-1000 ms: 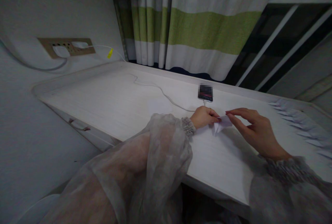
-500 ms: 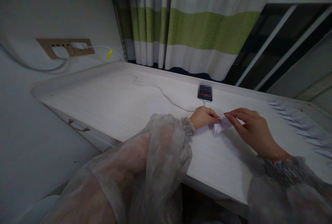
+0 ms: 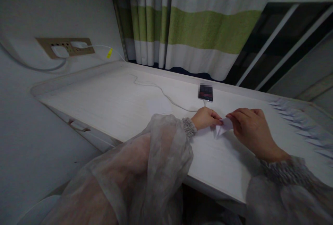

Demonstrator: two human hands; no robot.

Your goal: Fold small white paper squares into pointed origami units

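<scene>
A small folded piece of white paper (image 3: 221, 127) lies on the white desk (image 3: 125, 107) between my hands. My left hand (image 3: 206, 118) rests on the desk with its fingers curled, pinching the paper's left edge. My right hand (image 3: 249, 127) comes in from the right, fingers bent and closed on the paper's right side. Both forearms wear sheer grey sleeves with gathered cuffs.
A phone (image 3: 205, 92) lies just behind my hands, plugged into a white cable (image 3: 156, 89) running to a wall socket strip (image 3: 65, 46). A row of folded paper pieces (image 3: 301, 124) lines the desk's right side. Striped curtains (image 3: 197, 27) hang behind.
My right hand's fingers have curled in from a stretched, flat pose and drawn closer onto the paper. My left hand has stayed where it was.
</scene>
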